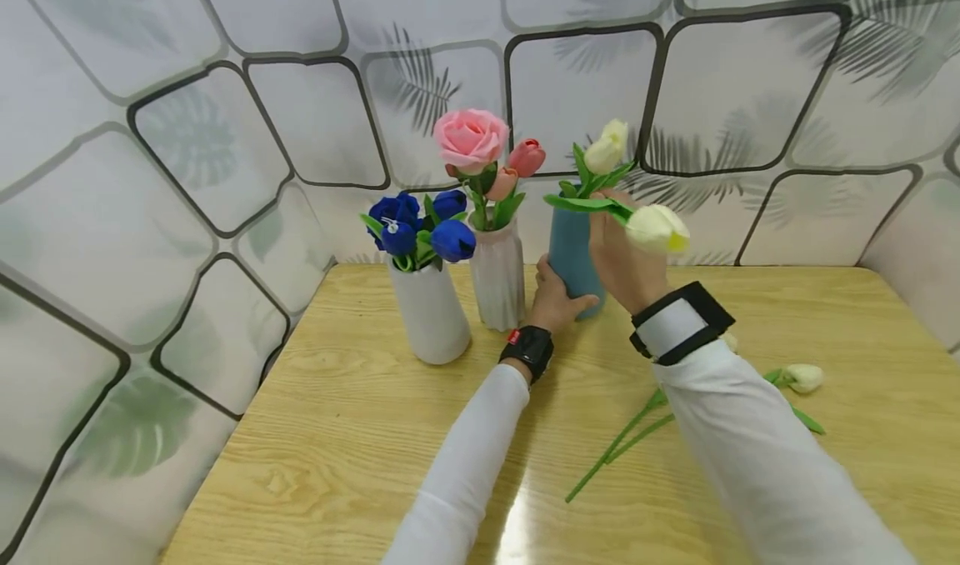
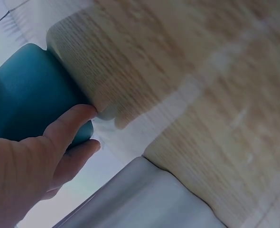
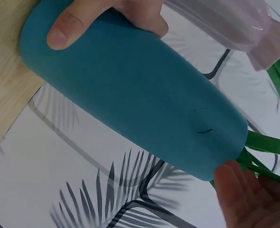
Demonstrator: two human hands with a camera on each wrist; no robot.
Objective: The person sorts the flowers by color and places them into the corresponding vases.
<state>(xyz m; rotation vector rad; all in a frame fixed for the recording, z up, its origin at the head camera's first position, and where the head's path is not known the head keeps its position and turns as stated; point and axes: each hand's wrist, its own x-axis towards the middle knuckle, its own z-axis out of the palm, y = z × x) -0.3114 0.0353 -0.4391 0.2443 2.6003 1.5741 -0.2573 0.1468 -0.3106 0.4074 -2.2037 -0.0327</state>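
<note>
Nearest, loose cream tulips (image 1: pixel 802 377) lie on the counter (image 1: pixel 360 432) below and to the right of the right grip, stems toward the person, within reach. The right hand (image 1: pixel 626 261) pinches a cream tulip (image 1: pixel 656 228) by its green stem just beside the mouth of the teal vase (image 1: pixel 568 252), bloom tipped outward. The left hand (image 1: pixel 553 300) wraps thumb and fingers around the vase's lower body, seemingly to steady it. Left of that grip stand a ribbed pink vase (image 1: pixel 498 277) and a white vase (image 1: pixel 430 311) of blue flowers.
</note>
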